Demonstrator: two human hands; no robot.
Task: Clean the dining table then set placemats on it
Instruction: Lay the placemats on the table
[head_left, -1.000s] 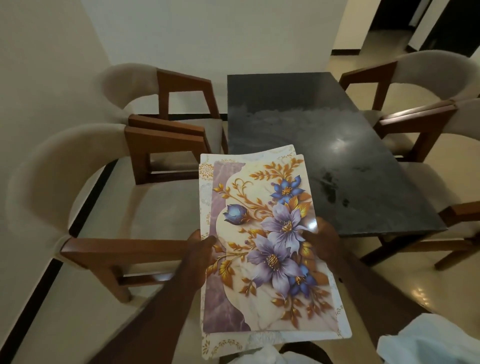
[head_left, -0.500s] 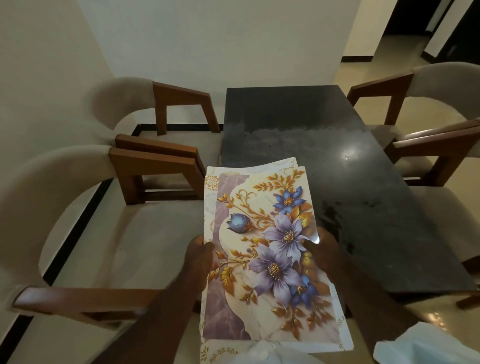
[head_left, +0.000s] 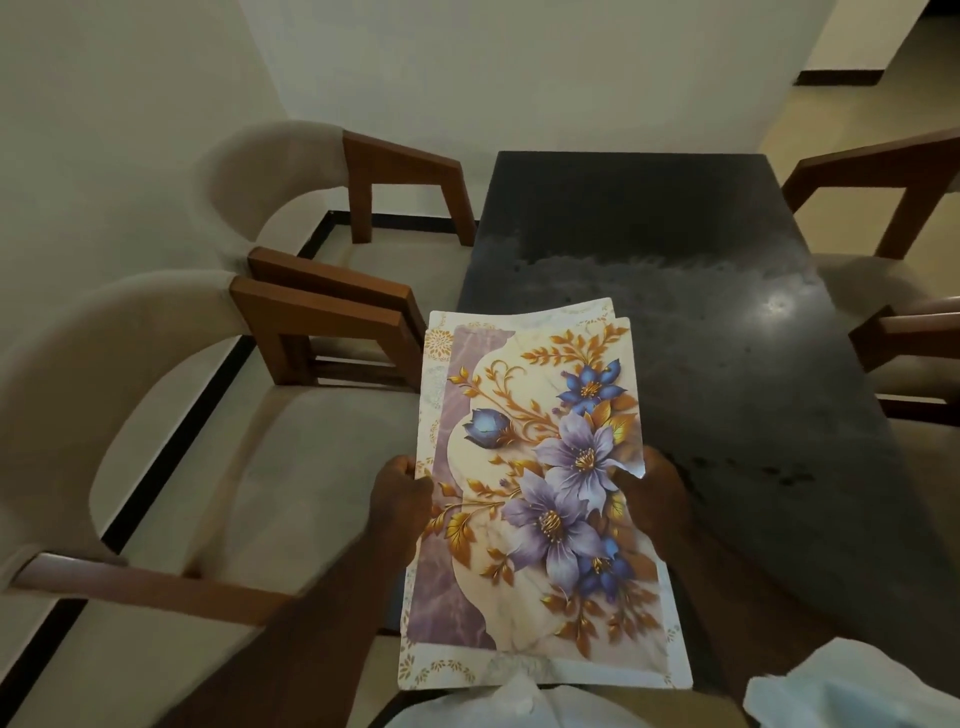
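Placemats (head_left: 540, 493), two floral ones stacked, are held over the near left corner of one dark table (head_left: 675, 249), at six o'clock. My left hand (head_left: 400, 493) pinches their nine o'clock edge; my right hand (head_left: 655, 493) grips three o'clock.

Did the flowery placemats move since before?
Yes. The placemats have moved forward, further over the dark table; earlier they hung by its near left corner.

The mats (head_left: 540, 483) show purple and blue flowers with gold leaves on white. The table (head_left: 675, 270) is black. The chairs (head_left: 322, 312) are brown and cream.
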